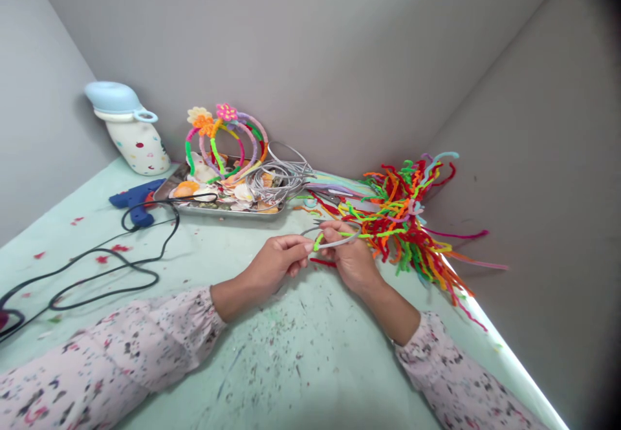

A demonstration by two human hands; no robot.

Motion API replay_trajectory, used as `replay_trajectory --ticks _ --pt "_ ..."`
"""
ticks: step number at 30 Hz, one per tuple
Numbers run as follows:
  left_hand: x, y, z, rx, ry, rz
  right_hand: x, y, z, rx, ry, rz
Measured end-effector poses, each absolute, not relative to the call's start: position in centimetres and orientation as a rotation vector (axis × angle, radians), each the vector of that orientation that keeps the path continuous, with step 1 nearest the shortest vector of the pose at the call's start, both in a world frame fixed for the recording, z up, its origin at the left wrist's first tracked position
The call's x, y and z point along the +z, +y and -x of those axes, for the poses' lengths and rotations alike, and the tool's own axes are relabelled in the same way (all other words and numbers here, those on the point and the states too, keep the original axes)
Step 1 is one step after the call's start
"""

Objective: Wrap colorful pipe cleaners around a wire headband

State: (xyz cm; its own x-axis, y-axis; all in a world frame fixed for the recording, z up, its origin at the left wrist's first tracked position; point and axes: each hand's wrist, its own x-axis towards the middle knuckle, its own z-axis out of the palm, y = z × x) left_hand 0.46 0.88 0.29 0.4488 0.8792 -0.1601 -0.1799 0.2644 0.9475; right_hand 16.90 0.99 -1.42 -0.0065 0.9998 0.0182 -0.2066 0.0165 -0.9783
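Note:
Over the middle of the table, my left hand [281, 258] pinches a thin grey hoop [337, 244] at its near left side. A bright green pipe cleaner [317, 242] is wound around the hoop there, and its loose length trails off to the right. My right hand [356, 262] has its fingers closed around the hoop and the pipe cleaner; which fingertips press on which is partly hidden. Just beyond the right hand lies a big tangled heap of coloured pipe cleaners [412, 216]. A short red pipe cleaner [323, 262] rests on the table between the hands.
A metal tray [233, 213] holds shells, grey wire hoops [281, 181] and finished-looking flower hoops [226, 113]. Left of it lie a blue glue gun [138, 200] and its black cord [104, 249]. A white bottle with a blue lid [136, 136] stands near the wall.

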Motion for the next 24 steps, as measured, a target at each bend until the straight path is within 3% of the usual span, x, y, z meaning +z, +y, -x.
replay_trajectory --ticks 7,24 --pt "0.0 1.1 -0.5 0.958 0.736 -0.882 -1.0 0.3 -17.0 1.225 -1.25 1.057" --pt "-0.7 1.1 -0.5 0.904 0.819 -1.202 -0.1 -0.3 -16.6 1.046 -1.357 1.075"
